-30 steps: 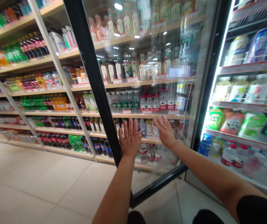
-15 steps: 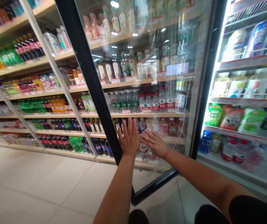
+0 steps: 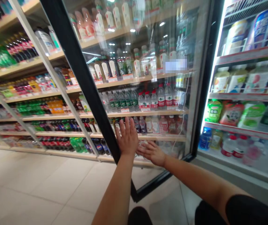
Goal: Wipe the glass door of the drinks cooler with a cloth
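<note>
A glass fridge door (image 3: pixel 145 79) with a black frame (image 3: pixel 94 103) stands swung out in front of me. My left hand (image 3: pixel 127 137) lies flat against the lower glass beside that frame, fingers spread and pointing up. Just right of it and slightly lower, my right hand (image 3: pixel 153 153) is stretched out toward the same glass, its fingers extended to the left. A pale patch shows around the right fingertips; whether it is something under them or bottles behind the glass I cannot tell.
Through the glass, shelves of water bottles (image 3: pixel 165 97) and other drinks show. Soda shelves (image 3: pixel 54 139) line the left wall above a tiled floor (image 3: pixel 37 184). On the right is the lit fridge with drink bottles (image 3: pixel 235 112) on its racks.
My right hand has slid down and slightly left on the glass. The left hand stays flat in nearly the same place. The view has shifted slightly.
</note>
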Motion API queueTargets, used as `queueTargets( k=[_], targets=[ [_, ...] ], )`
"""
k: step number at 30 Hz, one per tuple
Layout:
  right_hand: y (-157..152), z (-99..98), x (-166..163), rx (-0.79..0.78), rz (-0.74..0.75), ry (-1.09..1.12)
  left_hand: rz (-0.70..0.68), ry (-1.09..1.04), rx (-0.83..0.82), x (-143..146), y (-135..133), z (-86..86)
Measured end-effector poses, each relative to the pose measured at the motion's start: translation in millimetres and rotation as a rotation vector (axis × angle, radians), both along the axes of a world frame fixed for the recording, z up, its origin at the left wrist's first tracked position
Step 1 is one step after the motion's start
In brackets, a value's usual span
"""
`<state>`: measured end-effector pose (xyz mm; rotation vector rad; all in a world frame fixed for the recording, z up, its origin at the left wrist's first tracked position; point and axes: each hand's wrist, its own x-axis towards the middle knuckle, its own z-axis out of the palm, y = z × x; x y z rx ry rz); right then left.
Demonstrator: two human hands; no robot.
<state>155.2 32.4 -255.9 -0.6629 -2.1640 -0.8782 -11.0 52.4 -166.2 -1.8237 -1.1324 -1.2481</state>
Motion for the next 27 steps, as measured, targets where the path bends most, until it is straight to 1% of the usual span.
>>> queueTargets(
  k=[2,4,6,8,10,12,14,16,18,20,23,24,25,27],
  targets=[
    [2.5,10.9,10.5,0.014,-0.002,0.015,-0.011,-0.007,-0.017,0.3,0.1,0.6],
    [6.9,26.6,22.0,0.004,-0.086,0.132,-0.021,-0.015,-0.026,1.0,-0.1,1.1],
    [9.4,31.9,30.2,-0.023,-0.159,0.219,-0.017,-0.016,-0.021,1.8,-0.5,1.5],
    [8.0,22.8,34.1,-0.024,-0.159,0.194,0.005,-0.008,-0.008,2.3,-1.0,1.7],
    [4.8,8.7,36.7,0.007,-0.106,0.094,0.029,-0.002,0.004,2.3,-1.4,2.0],
    [3.5,3.5,42.3,0.044,-0.068,0.019,0.04,-0.002,0.008,2.2,-1.5,2.3],
    [6.2,12.9,52.8,0.058,-0.099,0.037,0.044,-0.003,0.024,2.4,-1.5,2.9],
    [11.9,29.2,66.0,0.048,-0.194,0.138,0.05,0.001,0.047,3.1,-1.6,3.8],
    [17.1,38.0,77.6,0.026,-0.282,0.244,0.054,0.0,0.058,4.0,-1.9,4.6],
    [19.2,31.4,85.0,0.019,-0.303,0.299,0.049,-0.011,0.046,4.7,-2.4,5.3],
    [17.8,7.0,92.1,0.009,-0.269,0.3,0.04,-0.024,0.032,4.6,-2.2,5.8],
    [17.6,2.1,95.3,0.003,-0.257,0.288,0.041,-0.023,0.034,4.4,-1.8,5.8],
    [18.3,1.2,99.4,-0.003,-0.25,0.278,0.045,-0.022,0.037,4.1,-1.3,5.7],
    [22.4,10.1,109.7,-0.016,-0.257,0.3,0.053,-0.02,0.047,3.6,0.1,5.3]
  ],
)
